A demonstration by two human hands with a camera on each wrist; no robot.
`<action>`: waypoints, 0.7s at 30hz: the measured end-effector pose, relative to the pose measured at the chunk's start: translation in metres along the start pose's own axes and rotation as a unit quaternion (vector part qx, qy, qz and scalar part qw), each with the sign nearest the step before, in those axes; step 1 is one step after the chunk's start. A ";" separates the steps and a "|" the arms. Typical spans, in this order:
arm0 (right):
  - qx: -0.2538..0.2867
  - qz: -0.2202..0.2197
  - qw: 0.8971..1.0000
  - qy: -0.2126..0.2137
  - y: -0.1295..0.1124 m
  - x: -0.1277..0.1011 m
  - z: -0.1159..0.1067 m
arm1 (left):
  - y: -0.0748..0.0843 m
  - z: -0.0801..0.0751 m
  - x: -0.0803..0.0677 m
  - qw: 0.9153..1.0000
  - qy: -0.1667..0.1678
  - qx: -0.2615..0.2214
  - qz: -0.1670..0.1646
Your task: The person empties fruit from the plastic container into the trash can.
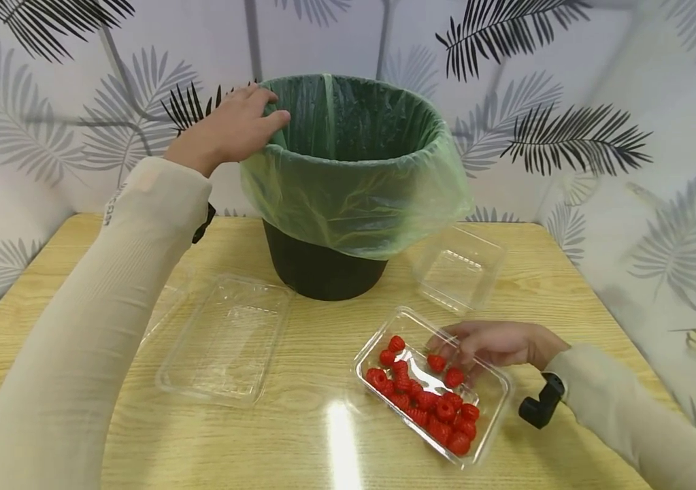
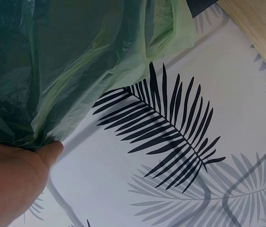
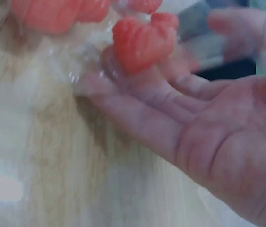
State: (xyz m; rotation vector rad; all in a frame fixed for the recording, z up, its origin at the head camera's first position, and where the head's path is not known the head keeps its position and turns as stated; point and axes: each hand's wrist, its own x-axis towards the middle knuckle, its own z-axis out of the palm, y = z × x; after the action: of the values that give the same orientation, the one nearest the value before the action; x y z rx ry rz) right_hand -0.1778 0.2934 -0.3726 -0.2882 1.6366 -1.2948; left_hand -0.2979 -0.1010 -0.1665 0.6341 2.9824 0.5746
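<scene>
One hand is steadying the lined bin while the other is reaching into a tray of raspberries.

The left hand [image 1: 231, 129] is resting on the rim of the black round bin with the pale green plastic liner [image 1: 348, 177], its grip curling over the liner's edge at about ten o'clock on the bin. At five o'clock from the bin, the clear rectangular plastic tray of red raspberries [image 1: 433, 388] is sitting on the light wooden counter [image 1: 323, 435]. The right hand [image 1: 494, 344] is touching the tray's two o'clock rim, fingers [image 3: 137, 111] loosely spread beside one berry; whether the grip is pinching it, I cannot tell. An empty clear lid [image 1: 225, 340] is lying at seven o'clock from the bin, and a second clear plastic punnet [image 1: 460, 269] at four o'clock.
</scene>
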 end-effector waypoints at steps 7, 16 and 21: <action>0.032 -0.012 0.998 -0.060 0.011 -0.001 -0.002 | 0.001 -0.001 -0.001 1.000 0.005 -0.004 -0.002; 0.085 -0.045 0.985 -0.141 0.022 0.000 -0.001 | 0.001 0.000 -0.003 1.000 0.003 0.001 -0.003; 0.082 -0.056 0.987 -0.127 0.023 0.000 0.001 | 0.000 -0.001 -0.004 1.000 0.005 0.000 -0.005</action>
State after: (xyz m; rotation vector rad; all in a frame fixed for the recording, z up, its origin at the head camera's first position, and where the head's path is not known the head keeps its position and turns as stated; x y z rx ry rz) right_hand -0.1688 0.3020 -0.3923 -0.4317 1.3081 -1.4062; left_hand -0.2946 -0.1023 -0.1658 0.6168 2.9931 0.5774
